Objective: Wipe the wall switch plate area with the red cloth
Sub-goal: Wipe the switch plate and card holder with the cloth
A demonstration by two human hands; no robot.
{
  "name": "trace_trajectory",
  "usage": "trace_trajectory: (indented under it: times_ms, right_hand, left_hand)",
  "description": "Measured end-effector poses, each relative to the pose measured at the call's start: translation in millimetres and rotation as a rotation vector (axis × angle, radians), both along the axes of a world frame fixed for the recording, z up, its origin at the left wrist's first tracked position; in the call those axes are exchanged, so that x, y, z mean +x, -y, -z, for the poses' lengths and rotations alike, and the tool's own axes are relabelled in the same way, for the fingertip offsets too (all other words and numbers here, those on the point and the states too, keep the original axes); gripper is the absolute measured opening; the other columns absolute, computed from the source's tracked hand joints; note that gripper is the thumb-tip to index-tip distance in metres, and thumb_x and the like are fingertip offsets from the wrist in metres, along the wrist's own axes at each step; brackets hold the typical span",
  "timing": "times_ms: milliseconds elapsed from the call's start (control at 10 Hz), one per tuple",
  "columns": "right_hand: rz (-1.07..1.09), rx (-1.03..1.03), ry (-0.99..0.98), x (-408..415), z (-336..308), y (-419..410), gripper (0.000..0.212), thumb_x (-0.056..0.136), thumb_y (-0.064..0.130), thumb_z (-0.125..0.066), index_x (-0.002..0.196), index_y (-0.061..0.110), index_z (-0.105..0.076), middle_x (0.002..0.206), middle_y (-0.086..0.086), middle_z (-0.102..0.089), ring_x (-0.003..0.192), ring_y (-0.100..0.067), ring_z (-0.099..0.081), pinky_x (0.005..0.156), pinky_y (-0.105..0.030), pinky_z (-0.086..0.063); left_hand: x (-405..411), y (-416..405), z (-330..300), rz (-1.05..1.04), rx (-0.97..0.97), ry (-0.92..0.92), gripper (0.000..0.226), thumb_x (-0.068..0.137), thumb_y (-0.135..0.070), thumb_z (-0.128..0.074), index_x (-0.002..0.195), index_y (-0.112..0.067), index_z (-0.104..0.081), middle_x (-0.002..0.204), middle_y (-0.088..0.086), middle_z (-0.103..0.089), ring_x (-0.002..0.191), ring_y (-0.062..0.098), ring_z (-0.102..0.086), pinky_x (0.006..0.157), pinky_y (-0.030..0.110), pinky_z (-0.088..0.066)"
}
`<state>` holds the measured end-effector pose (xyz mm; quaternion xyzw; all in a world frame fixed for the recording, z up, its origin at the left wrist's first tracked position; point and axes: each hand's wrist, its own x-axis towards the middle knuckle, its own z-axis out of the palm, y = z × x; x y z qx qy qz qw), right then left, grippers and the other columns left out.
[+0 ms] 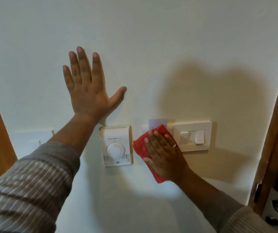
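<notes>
Card holder (157,123) mostly behind red cloth (142,147) and right hand (164,155)

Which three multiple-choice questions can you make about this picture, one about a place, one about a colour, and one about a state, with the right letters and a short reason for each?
1. Where is the cloth?
A. between the thermostat and the switch plate
B. above the left hand
C. on the door frame

2. What colour is the cloth?
A. blue
B. red
C. white

3. How is the left hand?
A. closed in a fist
B. holding the cloth
C. open and flat on the wall

Answers:
1 A: the cloth lies between the thermostat and the switch plate.
2 B: it is plainly red under the right hand.
3 C: the left hand has its fingers spread on the wall.
</notes>
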<state>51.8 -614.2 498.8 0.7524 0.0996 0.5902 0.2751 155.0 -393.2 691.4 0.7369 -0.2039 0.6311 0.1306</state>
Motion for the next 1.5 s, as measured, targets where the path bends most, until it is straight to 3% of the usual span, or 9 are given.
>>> trace_trajectory:
  times_ms: [100, 300, 400, 500, 700, 1000, 1200, 1300, 1500]
  right_hand:
    - [0.023, 0.062, 0.017, 8, 2, -13, 0.071, 0.103, 0.051, -0.041, 0.153, 0.004, -0.024, 0.161, -0.017, -0.019, 0.153, -0.034, -0.012, 0.125, -0.048, -0.01]
    - [-0.034, -0.121, -0.117, -10, 8, 27, 0.068, 0.099, 0.044, -0.053, 0.151, 0.008, -0.028, 0.158, -0.014, -0.026, 0.154, -0.028, -0.008, 0.126, -0.043, -0.01]
    - [-0.005, -0.007, -0.05, -10, 5, 25, 0.076, 0.1, 0.048, -0.048, 0.156, 0.006, -0.018, 0.166, -0.014, -0.009, 0.154, -0.029, -0.005, 0.126, -0.044, -0.007]
    - [-0.002, 0.132, 0.011, 3, 1, -4, 0.074, 0.103, 0.05, -0.038, 0.157, 0.005, -0.014, 0.166, -0.014, -0.007, 0.154, -0.031, -0.006, 0.125, -0.046, -0.006]
    - [-0.038, -0.102, -0.094, -1, 3, 3, 0.066, 0.102, 0.046, -0.046, 0.152, 0.007, -0.029, 0.158, -0.014, -0.025, 0.151, -0.032, -0.019, 0.124, -0.046, -0.013]
    - [0.0, 0.125, 0.014, 8, -11, -16, 0.072, 0.103, 0.05, -0.04, 0.156, 0.007, -0.016, 0.165, -0.013, -0.013, 0.153, -0.032, -0.01, 0.125, -0.048, -0.006]
    - [-0.068, -0.254, -0.194, -7, 0, 27, 0.065, 0.105, 0.041, -0.043, 0.156, 0.008, -0.019, 0.165, -0.014, -0.014, 0.153, -0.03, -0.013, 0.125, -0.045, -0.01]
    - [-0.042, -0.114, -0.145, -18, 2, 41, 0.068, 0.1, 0.044, -0.049, 0.153, 0.008, -0.024, 0.158, -0.013, -0.027, 0.154, -0.027, -0.009, 0.126, -0.043, -0.01]
    - [0.001, 0.104, -0.038, 4, -4, -8, 0.072, 0.103, 0.049, -0.038, 0.156, 0.005, -0.017, 0.164, -0.016, -0.013, 0.153, -0.033, -0.009, 0.125, -0.049, -0.004]
  left_hand:
    - [2, 1, 1, -0.002, -0.005, 0.011, 0.108, 0.089, -0.083, -0.035, 0.161, -0.005, -0.013, 0.165, 0.032, -0.012, 0.154, 0.05, -0.011, 0.123, 0.063, -0.008]
    - [1, -1, 0, 0.006, 0.002, 0.002, 0.109, 0.088, -0.083, -0.035, 0.16, -0.004, -0.014, 0.165, 0.033, -0.012, 0.153, 0.051, -0.011, 0.123, 0.064, -0.008]
    - [0, 0, 0, 0.002, -0.006, 0.009, 0.109, 0.088, -0.083, -0.036, 0.16, -0.004, -0.015, 0.165, 0.033, -0.012, 0.153, 0.051, -0.011, 0.123, 0.064, -0.008]
    - [2, 1, 0, -0.008, -0.011, 0.017, 0.109, 0.088, -0.084, -0.035, 0.16, -0.004, -0.016, 0.164, 0.033, -0.014, 0.153, 0.052, -0.013, 0.123, 0.064, -0.009]
    - [-1, 1, -1, -0.019, -0.012, 0.014, 0.109, 0.088, -0.085, -0.034, 0.16, -0.005, -0.018, 0.164, 0.033, -0.016, 0.152, 0.051, -0.015, 0.123, 0.064, -0.01]
    - [2, 3, 0, -0.017, -0.026, 0.013, 0.11, 0.086, -0.086, -0.034, 0.16, -0.007, -0.015, 0.165, 0.031, -0.015, 0.153, 0.05, -0.013, 0.123, 0.063, -0.008]
    - [1, -1, 0, 0.001, -0.002, 0.011, 0.111, 0.087, -0.085, -0.036, 0.16, -0.005, -0.014, 0.165, 0.032, -0.013, 0.153, 0.051, -0.012, 0.123, 0.064, -0.008]
    - [-1, 0, 0, 0.001, 0.001, -0.004, 0.111, 0.087, -0.085, -0.036, 0.16, -0.005, -0.013, 0.165, 0.032, -0.011, 0.153, 0.05, -0.01, 0.123, 0.064, -0.008]
    - [0, 1, 0, -0.007, -0.009, 0.004, 0.111, 0.087, -0.085, -0.036, 0.16, -0.005, -0.013, 0.165, 0.032, -0.012, 0.153, 0.05, -0.011, 0.123, 0.064, -0.007]
